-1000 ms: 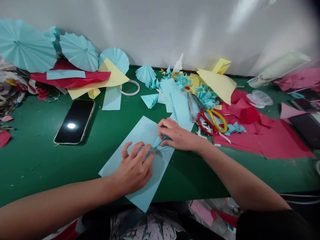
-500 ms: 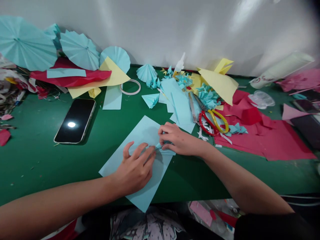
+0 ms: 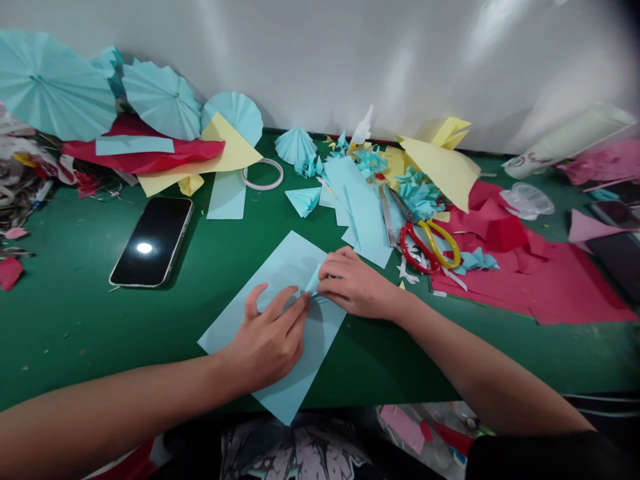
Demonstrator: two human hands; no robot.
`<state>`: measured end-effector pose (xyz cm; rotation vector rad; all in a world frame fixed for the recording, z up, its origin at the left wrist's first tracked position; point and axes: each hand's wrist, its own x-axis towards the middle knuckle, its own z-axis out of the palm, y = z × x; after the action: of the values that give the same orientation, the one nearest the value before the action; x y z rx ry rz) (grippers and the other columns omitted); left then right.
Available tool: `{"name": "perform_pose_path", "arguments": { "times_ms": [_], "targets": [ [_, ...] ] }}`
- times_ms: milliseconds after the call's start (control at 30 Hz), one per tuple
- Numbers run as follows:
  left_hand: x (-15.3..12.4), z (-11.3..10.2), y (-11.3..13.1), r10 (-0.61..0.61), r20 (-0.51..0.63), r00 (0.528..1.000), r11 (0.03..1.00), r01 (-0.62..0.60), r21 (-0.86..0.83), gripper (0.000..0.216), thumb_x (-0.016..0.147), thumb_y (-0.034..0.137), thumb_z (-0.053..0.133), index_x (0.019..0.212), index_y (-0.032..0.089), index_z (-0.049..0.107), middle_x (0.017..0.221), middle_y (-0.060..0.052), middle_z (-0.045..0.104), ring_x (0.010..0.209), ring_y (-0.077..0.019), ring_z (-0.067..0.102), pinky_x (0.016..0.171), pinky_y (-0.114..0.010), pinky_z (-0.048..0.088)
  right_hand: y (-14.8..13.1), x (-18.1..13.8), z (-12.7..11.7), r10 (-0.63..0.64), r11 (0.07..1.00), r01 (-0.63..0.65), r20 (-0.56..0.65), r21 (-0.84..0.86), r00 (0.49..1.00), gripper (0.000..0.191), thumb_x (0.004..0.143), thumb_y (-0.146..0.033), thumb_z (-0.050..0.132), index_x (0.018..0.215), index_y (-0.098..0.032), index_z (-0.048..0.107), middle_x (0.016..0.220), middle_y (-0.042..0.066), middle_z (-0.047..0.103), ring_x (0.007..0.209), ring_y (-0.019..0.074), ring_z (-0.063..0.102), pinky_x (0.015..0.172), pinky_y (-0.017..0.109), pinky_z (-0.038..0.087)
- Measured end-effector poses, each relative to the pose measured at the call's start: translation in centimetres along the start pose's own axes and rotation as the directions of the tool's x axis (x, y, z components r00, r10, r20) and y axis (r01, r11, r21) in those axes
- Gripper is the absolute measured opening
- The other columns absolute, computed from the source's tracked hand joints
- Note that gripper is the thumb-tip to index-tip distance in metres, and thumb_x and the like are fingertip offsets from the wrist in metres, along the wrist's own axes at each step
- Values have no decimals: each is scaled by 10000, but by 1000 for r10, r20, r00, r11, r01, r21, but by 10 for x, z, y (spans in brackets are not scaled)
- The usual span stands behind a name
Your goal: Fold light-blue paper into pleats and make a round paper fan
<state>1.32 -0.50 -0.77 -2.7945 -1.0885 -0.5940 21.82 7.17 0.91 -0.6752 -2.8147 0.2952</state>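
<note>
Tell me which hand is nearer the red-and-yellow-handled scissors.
Right. The right hand is left of the scissors; the left hand is farther left, on the light-blue paper.

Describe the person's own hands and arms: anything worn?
Left hand and right hand are bare: no gloves, rings or watch visible. Left forearm and right forearm uncovered where visible; a plain black sleeve ends near the right elbow. No left sleeve shows.

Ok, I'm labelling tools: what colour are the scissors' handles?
One red handle, one yellow handle; see the head view.
</note>
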Motion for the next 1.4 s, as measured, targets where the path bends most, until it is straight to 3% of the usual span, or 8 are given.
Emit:
{"name": "perform_pose_path", "arguments": {
  "times_ms": [233, 533, 767, 1000, 1100, 1167, 1267, 1400],
  "targets": [
    [0, 0, 2, 27, 6, 1000, 999, -28, 25, 266, 853, 158, 447, 1032, 119, 639, 1092, -79, 648, 1084, -226, 513, 1035, -491, 168, 7, -1, -8, -32, 994, 25, 71, 104, 997, 201, 869, -177, 439, 837, -179, 638, 806, 44, 585, 798, 145, 483, 771, 317, 285],
    [-5, 2, 2, 90, 46, 995, 993, -93, 72, 277, 839, 139, 452, 1041, 109, 639, 1148, -113, 619, 1062, -218, 513, 1039, -509, 198, 13, -6, -11, -54, 992, 45, 69, 117, 996, 170, 827, -192, 505, 864, -208, 671, 800, 36, 584, 754, 134, 486, 758, 315, 297],
    [-5, 1, 3, 107, 103, 989, 989, -117, 92, 333, 841, 136, 429, 1136, 87, 574, 1206, -128, 583, 1043, -216, 495, 990, -475, 242, 18, -10, -22, -33, 999, 29, 128, 35, 991, 241, 836, -257, 481, 763, -209, 706, 543, -2, 575, 562, 114, 474, 654, 293, 297],
    [-5, -1, 4, 81, 141, 987, 995, -89, 51, 349, 842, 165, 428, 1157, 71, 545, 1225, -135, 567, 1009, -210, 499, 933, -438, 284, 21, -11, -23, 37, 993, -39, 19, 110, 999, 281, 833, -289, 501, 636, -179, 668, 478, -6, 578, 493, 107, 460, 630, 290, 330],
    [-5, -1, 5, 76, 123, 989, 995, -83, 52, 334, 844, 158, 419, 1135, 73, 559, 1187, -132, 591, 997, -205, 502, 930, -433, 280, 21, -8, -19, 114, 987, -108, -38, 122, 993, 286, 862, -337, 485, 748, -157, 675, 604, 28, 602, 612, 133, 503, 707, 303, 379],
    [-5, -1, 5, 83, 107, 991, 994, -90, 67, 325, 842, 160, 423, 1118, 74, 571, 1167, -129, 602, 999, -207, 504, 926, -432, 278, 19, -7, -16, 144, 984, -140, -33, 111, 989, 302, 850, -392, 505, 955, -152, 657, 846, 78, 624, 815, 174, 525, 811, 338, 385],
    [-4, 0, 6, 91, 74, 993, 992, -97, 85, 302, 845, 188, 429, 1075, 85, 595, 1172, -125, 599, 1005, -217, 507, 929, -446, 271, 14, -5, -11, 161, 985, -164, 46, 58, 986, 438, 836, -431, 513, 1213, -207, 531, 1176, 122, 506, 1080, 245, 418, 902, 418, 350],
    [-4, -1, 6, 76, 77, 994, 993, -82, 80, 292, 848, 205, 422, 1053, 103, 603, 1198, -114, 583, 1020, -236, 501, 931, -477, 272, 10, -4, -6, 165, 985, -170, 102, 39, 981, 358, 861, -405, 475, 1167, -236, 552, 1259, 116, 435, 1154, 267, 351, 924, 456, 332]
  ]
}}
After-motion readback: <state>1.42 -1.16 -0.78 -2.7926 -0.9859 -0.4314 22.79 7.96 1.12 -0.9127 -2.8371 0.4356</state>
